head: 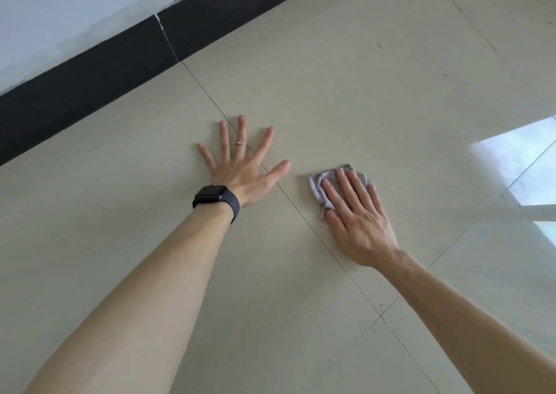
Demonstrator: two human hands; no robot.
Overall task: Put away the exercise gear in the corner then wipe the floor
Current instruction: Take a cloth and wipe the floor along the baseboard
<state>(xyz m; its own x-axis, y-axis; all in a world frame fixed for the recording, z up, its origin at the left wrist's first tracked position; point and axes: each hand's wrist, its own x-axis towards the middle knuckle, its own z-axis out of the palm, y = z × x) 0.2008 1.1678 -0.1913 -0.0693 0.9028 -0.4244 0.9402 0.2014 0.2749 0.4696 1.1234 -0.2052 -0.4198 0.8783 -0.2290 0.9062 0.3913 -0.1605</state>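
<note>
**tilefan:** Biggest thing here is the floor (346,77), pale beige tiles with thin dark seams, pretty glossy. Beyond the fingertips runs a black baseboard (90,83) with a pale wall (60,8) above it. Out past the right little finger there's a bright window reflection (523,165) on the tile.

**mopless:** And the hands?

**tilefan:** The person's left hand (243,171) lies palm down on the floor, fingers spread wide and holding nothing. One seam runs under it, between index finger and thumb. Right hand (355,216) is also flat, fingers straight and close together, pressing down on a cloth (319,183) rather than gripping it.

**mopless:** Where's the cloth exactly?

**tilefan:** Crumpled, greyish-lilac, pinned to the floor under the right fingers (346,189), sticking out past the fingertips and on the thumb side. It's just beside the left thumb tip, not touching.

**mopless:** Small stuff?

**tilefan:** Dark watch (215,199) on the left wrist, thin ring (240,144) on one left finger.
</note>
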